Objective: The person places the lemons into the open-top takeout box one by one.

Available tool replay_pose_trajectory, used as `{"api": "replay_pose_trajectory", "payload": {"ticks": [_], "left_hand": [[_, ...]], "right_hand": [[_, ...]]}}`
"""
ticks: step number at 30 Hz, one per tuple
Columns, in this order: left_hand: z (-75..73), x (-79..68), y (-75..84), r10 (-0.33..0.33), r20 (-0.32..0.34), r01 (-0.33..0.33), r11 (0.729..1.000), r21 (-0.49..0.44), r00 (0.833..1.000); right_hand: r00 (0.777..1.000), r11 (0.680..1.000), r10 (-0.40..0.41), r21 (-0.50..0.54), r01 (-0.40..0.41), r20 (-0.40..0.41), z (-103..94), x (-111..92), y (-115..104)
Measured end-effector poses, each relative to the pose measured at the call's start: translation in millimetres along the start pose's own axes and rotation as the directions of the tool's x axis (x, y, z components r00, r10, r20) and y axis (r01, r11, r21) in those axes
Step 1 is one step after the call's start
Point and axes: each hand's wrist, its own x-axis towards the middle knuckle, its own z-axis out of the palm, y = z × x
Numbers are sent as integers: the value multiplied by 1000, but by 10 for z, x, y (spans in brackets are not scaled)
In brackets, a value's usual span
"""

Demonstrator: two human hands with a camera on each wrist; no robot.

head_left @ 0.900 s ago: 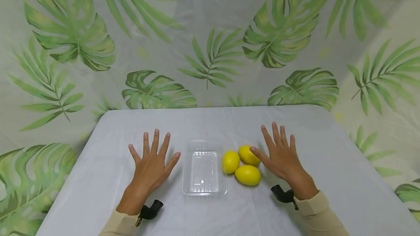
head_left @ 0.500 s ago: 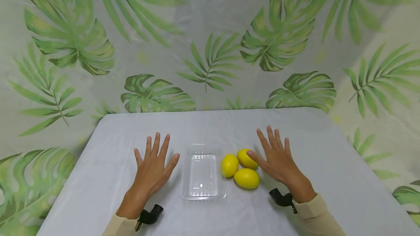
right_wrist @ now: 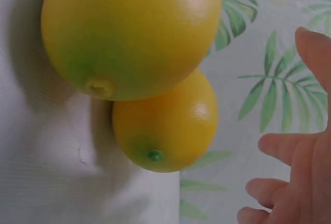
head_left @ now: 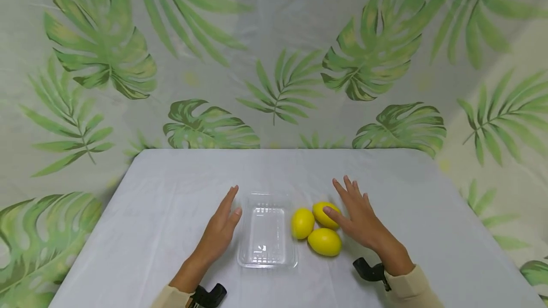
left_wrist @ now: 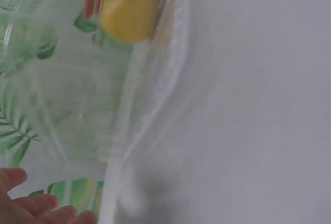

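Observation:
A clear plastic container (head_left: 267, 263) lies on the white table, its long sides running away from me. Just right of it, three yellow lemons (head_left: 324, 242) sit close together, and the leftmost overlaps the container's right rim in the head view. My left hand (head_left: 218, 232) is held on edge beside the container's left side, fingers straight, holding nothing. Over on the right, my right hand (head_left: 359, 217) has its fingers spread, and its thumb overlaps the far lemon in the head view. Close up, the right wrist view shows two lemons (right_wrist: 165, 125) with green-tinged ends, apart from the fingers.
A white cloth covers the table (head_left: 171, 179), whose far edge meets a leaf-patterned backdrop (head_left: 278, 84). Black wrist cameras (head_left: 370, 270) sit at both wrists, by the beige sleeves (head_left: 413, 289).
My left hand has turned onto its edge and moved right, toward the container. My right hand has turned slightly, its fingers closer together. The container and lemons stay put.

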Motion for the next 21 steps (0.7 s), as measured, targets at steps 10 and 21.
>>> {"api": "replay_pose_trajectory", "payload": {"ticks": [10,21], "left_hand": [[148,-88,-80,-63,56,74,970,-231,996],[200,-111,-274,98,83,-75,967,-244,992]], "right_hand": [[1000,996,-17,90,17,4,7,31,37],[996,971,-83,227,74,27,62,10,157]]}}
